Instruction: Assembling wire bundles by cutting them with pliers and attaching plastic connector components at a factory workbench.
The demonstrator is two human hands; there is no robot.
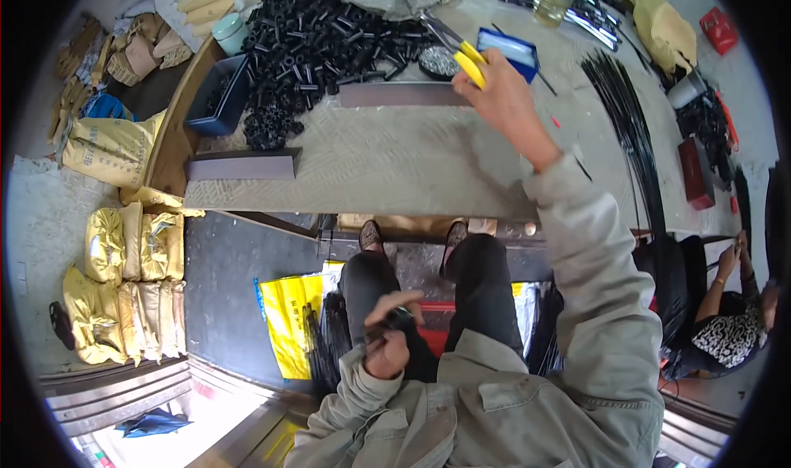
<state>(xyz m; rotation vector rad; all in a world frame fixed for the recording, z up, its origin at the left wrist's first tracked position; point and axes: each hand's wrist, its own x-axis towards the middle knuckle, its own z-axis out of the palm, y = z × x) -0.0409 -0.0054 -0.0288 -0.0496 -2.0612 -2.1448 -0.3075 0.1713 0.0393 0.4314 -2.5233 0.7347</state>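
Over the far part of the worktable point(387, 159) my right hand point(507, 97) is closed round the yellow handles of a pair of pliers point(469, 63). The metal jaws point away to the upper left. Just beyond it lie a round dish of small silvery pieces point(438, 61) and a blue box point(509, 49). Down by my lap, my left hand point(387, 336) grips a small black part point(400, 318); blur hides its exact shape. A large pile of black tubular parts point(313, 44) covers the far left of the table.
A dark blue bin point(218, 97) stands at the table's left end. Grey bars point(243, 165) lie along the surface. Long black rods point(630, 130) hang over the right front edge. Yellow sacks point(103, 311) are stacked at left. Another person point(725, 320) sits at right.
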